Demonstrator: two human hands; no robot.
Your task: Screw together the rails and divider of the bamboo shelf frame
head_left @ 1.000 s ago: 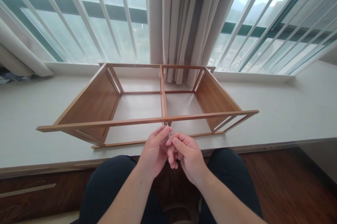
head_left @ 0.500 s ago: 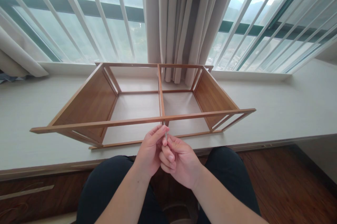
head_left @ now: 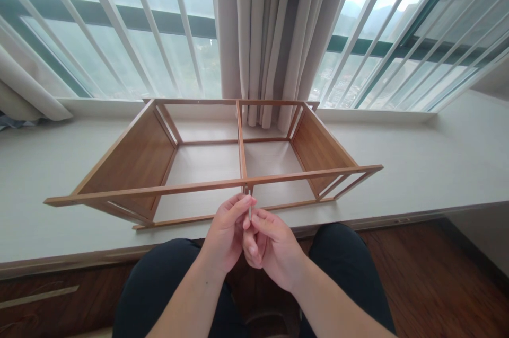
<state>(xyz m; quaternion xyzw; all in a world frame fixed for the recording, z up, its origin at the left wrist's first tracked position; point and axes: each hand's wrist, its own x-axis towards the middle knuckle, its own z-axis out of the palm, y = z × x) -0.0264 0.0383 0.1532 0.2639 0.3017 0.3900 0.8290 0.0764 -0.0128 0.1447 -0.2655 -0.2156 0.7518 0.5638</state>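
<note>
Both my hands meet just in front of the wooden frame (head_left: 207, 186), above the near edge of the white sill. Thumb and fingertips of my left hand (head_left: 225, 229) pinch the upper part of a thin, silvery metal rod (head_left: 250, 213), which points up. Lower down on the rod, my right hand (head_left: 274, 247) has its thumb and forefinger closed, the other fingers curled. The rod's exact kind is too small to tell. Just beyond the fingertips is the wooden centre divider (head_left: 242, 147), joined to the frame's front rail.
The open frame, with solid side panels (head_left: 127, 163), rests on a white window sill (head_left: 417, 163). Behind it hang grey curtains (head_left: 262, 41) between barred windows (head_left: 119, 25). My knees (head_left: 159, 274) are against the sill's front, over a dark wooden floor (head_left: 433, 279).
The fingers of my right hand have shifted slightly on the rod, and the hand has opened a little below the pinch. The wooden frame stays in place.
</note>
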